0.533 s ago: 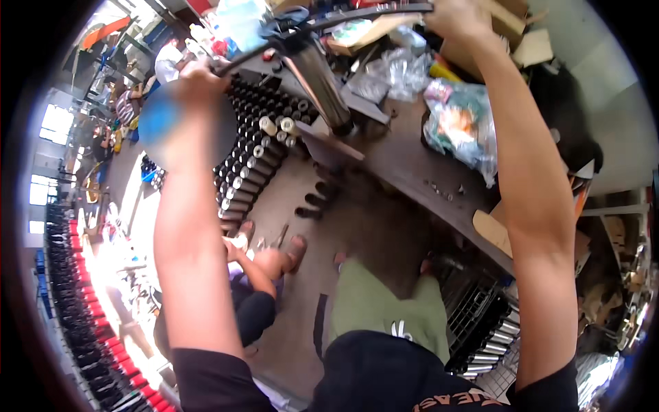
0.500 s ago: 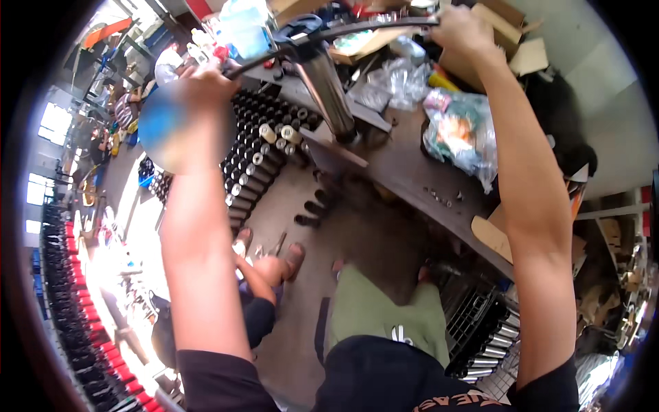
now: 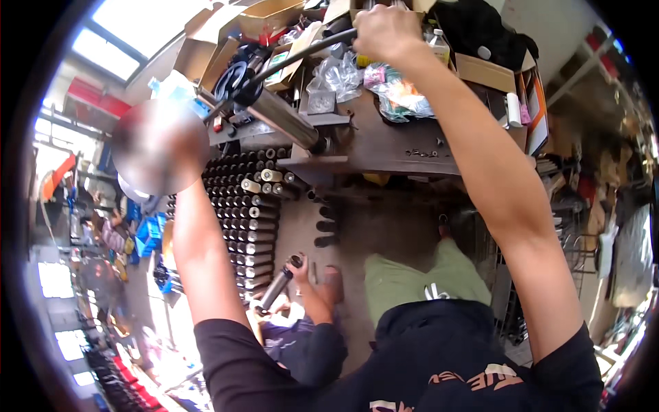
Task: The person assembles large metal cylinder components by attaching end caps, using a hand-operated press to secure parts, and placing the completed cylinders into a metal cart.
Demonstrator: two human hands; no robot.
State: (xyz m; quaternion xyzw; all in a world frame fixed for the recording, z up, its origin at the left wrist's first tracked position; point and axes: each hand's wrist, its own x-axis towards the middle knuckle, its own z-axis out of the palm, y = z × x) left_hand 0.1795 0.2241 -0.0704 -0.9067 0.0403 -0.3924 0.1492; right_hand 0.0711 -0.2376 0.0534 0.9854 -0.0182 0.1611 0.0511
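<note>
A thick shiny metal cylinder leans out from its mount at the workbench edge. Across its top end sits a long dark bar with a round collar. The far right end of this bar is in my right hand, whose fingers are wrapped round it. My left hand is at the bar's other end, on the left. A round blurred patch covers most of that hand, so its fingers are hidden. Both arms are stretched forward.
The workbench holds clear plastic bags, small loose metal parts and cardboard boxes. Rows of dark tubes stand on the floor below left. A seated co-worker's hand grips a metal tube.
My view has turned, and the bench sits further left and more level. The bar slants more steeply, its left end lower. The co-worker now visibly holds a tube.
</note>
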